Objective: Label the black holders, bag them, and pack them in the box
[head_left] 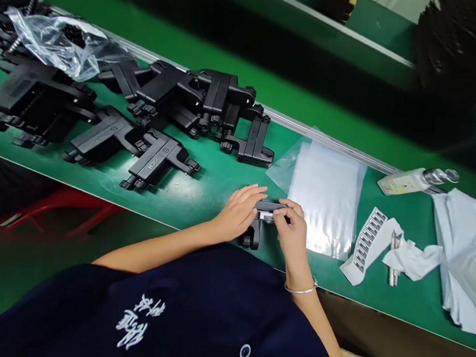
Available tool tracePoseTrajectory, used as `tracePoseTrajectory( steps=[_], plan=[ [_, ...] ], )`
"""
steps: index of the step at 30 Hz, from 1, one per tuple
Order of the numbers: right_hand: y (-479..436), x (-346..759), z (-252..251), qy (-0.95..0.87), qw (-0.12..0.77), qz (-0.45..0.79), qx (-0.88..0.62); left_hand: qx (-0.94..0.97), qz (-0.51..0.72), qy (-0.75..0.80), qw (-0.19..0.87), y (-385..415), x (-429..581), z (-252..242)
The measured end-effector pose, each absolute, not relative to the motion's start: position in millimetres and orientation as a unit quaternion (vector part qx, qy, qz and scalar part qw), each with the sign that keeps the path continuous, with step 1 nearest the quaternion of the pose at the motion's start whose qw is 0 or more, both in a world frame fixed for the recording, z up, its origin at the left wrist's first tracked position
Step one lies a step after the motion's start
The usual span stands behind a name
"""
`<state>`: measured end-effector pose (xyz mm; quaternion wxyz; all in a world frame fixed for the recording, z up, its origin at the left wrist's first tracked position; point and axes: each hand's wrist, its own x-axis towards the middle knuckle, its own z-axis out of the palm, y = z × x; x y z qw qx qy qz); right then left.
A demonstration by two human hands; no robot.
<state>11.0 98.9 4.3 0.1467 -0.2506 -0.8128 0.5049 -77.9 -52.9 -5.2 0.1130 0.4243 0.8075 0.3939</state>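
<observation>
A black plastic part (258, 225) lies on the green bench (216, 182) near its front edge. My left hand (238, 212) is curled over the part's left side and holds it down. My right hand (294, 229) pinches at a small pale label on the part's top face; a bracelet sits on that wrist. The part's lower end sticks out below my hands. Just right of my hands lies a stack of clear plastic bags (324, 198).
Several black plastic parts (155, 162) are spread over the bench's left and middle. A crumpled clear bag (57, 43) lies at far left. At right are a strip of labels (366, 241), a white cloth (470, 251), and a small bottle (414, 180).
</observation>
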Motion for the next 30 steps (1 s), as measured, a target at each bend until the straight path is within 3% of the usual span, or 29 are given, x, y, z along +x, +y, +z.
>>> tracePoseTrajectory(
  steps=[30],
  plan=[
    [97.8,10.9,13.5,-0.839,0.118,0.466,-0.254,0.423,0.420,0.795,0.112,-53.1,-77.3,-6.5]
  ],
)
